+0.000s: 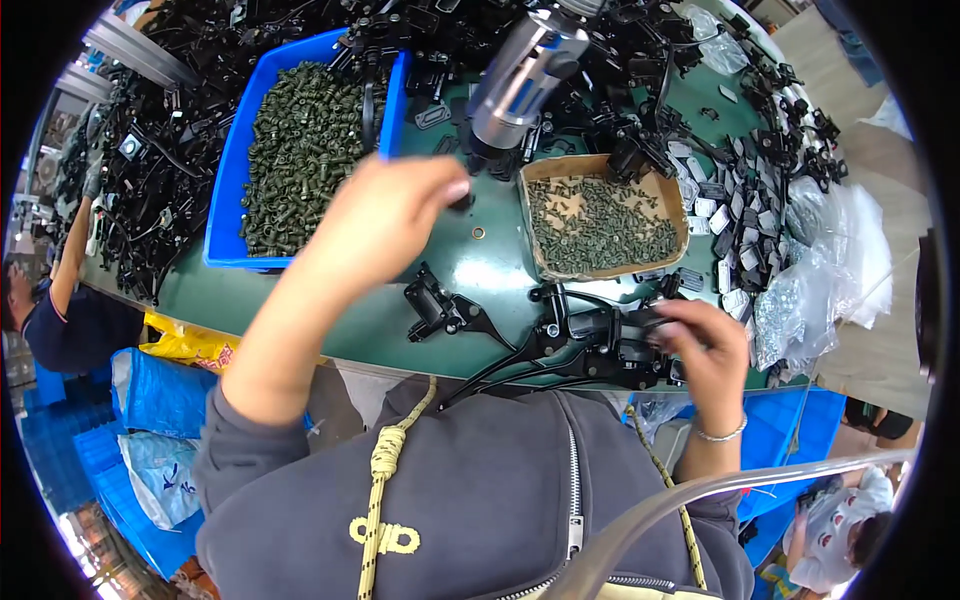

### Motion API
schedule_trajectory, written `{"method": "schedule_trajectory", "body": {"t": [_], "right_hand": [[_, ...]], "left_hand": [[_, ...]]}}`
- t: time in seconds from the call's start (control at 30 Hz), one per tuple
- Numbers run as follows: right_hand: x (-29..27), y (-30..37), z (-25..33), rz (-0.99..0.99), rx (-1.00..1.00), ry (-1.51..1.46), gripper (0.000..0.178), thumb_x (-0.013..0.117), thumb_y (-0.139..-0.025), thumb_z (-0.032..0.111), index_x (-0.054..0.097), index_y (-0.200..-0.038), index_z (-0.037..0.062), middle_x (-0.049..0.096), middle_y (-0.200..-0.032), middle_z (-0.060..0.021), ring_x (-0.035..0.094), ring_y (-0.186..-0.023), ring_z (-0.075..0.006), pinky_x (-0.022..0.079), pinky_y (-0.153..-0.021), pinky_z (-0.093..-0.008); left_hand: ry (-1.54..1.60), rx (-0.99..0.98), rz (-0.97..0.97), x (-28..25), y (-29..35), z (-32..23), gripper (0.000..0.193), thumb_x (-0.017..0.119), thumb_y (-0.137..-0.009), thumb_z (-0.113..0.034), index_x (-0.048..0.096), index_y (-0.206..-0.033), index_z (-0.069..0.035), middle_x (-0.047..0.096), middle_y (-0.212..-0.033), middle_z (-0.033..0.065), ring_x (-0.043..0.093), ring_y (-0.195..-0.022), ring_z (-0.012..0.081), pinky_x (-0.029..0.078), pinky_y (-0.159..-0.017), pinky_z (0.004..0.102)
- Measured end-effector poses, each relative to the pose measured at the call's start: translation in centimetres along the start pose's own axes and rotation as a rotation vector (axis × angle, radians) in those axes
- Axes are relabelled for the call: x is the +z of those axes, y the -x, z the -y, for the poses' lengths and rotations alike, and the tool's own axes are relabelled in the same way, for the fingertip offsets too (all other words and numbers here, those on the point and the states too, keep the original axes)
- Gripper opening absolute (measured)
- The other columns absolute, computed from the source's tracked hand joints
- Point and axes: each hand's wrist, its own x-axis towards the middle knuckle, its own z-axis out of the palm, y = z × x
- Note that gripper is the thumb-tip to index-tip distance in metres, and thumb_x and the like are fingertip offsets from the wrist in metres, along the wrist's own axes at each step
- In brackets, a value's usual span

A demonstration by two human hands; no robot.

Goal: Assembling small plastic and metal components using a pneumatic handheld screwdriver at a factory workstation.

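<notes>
your blurred left hand (390, 205) is hovering by the silver driver (515, 95); your right hand (710, 350), fingers curled, is touching black lever assemblies (612, 358) on the green table (480, 270); i cannot tell either grip.

White light (485, 270) glares off the green worktable (375, 325), and a beige surface (820, 80) lies beyond its right edge.

Lever assemblies (545, 338) lie before the box (570, 168), which holds screws (600, 235).
</notes>
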Motion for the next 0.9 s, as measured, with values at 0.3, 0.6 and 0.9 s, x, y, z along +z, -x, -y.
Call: {"method": "schedule_trajectory", "body": {"t": [0.3, 0.6, 0.9], "right_hand": [[9.9, -1.8, 4.6, 0.238, 0.196, -0.48, 0.022, 0.066, -0.089, -0.004, 0.068, -0.111, -0.0035, 0.066, -0.086, -0.0062, 0.066, -0.074, -0.0116, 0.053, -0.06, -0.0205], [15.3, -0.1, 4.2, 0.146, 0.28, -0.801, 0.028, 0.068, -0.09, -0.001, 0.055, -0.114, -0.0003, 0.066, -0.088, -0.0073, 0.066, -0.072, -0.0129, 0.053, -0.057, -0.0239], [15.6, 0.8, 5.8, 0.444, 0.406, -0.729, 0.028, 0.07, -0.089, 0.001, 0.056, -0.113, 0.0016, 0.063, -0.094, -0.0044, 0.064, -0.07, -0.0113, 0.053, -0.058, -0.0229]], "left_hand": [[1.087, -0.425, 0.056, 4.3, 12.2, -3.0, 0.016, 0.049, -0.101, -0.006, 0.051, -0.117, -0.004, 0.063, -0.088, 0.0038, 0.057, -0.075, 0.0091, 0.048, -0.068, 0.0246], [1.398, -0.297, -0.077, 7.5, 14.3, -3.7, 0.022, 0.051, -0.103, -0.011, 0.05, -0.124, -0.003, 0.066, -0.094, 0.006, 0.062, -0.079, 0.0099, 0.049, -0.071, 0.0238], [1.649, -0.098, 0.026, 9.2, 16.1, -0.8, 0.022, 0.053, -0.102, -0.013, 0.049, -0.122, -0.004, 0.067, -0.097, 0.0058, 0.065, -0.084, 0.0115, 0.048, -0.071, 0.0233]]}}
